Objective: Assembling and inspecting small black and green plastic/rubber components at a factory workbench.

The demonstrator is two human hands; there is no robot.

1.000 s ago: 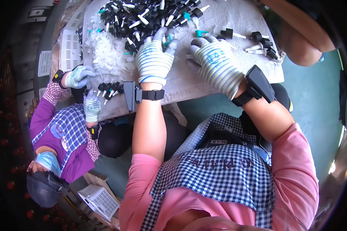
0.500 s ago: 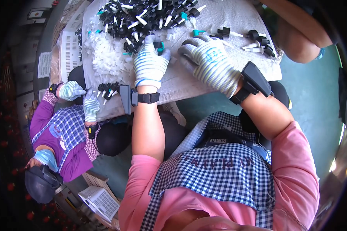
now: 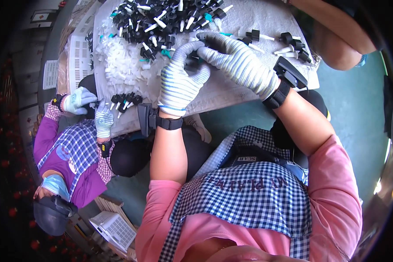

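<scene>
My gloved left hand [image 3: 179, 85] and gloved right hand [image 3: 244, 65] meet fingertip to fingertip above the table's near part. The left thumb and fingers curl round a dark piece, mostly hidden by the glove. Bent fingers of the right hand close against the left fingertips; whatever they pinch is hidden. Just beyond the hands lies a heap of black caps with white nozzles [image 3: 161, 19]. Beside the left hand are a small teal piece [image 3: 166, 53] and a pile of translucent white plastic parts [image 3: 120, 65].
Several capped nozzles [image 3: 292, 46] lie at the right on the cloth-covered table [image 3: 222, 98], with a small group [image 3: 125, 102] at its left edge. A co-worker in purple [image 3: 70, 157] sits at left, gloved hands at that edge. Another person's bare arm [image 3: 336, 26] is at upper right.
My left hand has drawn back from the heap and turned toward the right. My right hand's fingers have come over to meet it. The co-worker's far hand has shifted slightly.
</scene>
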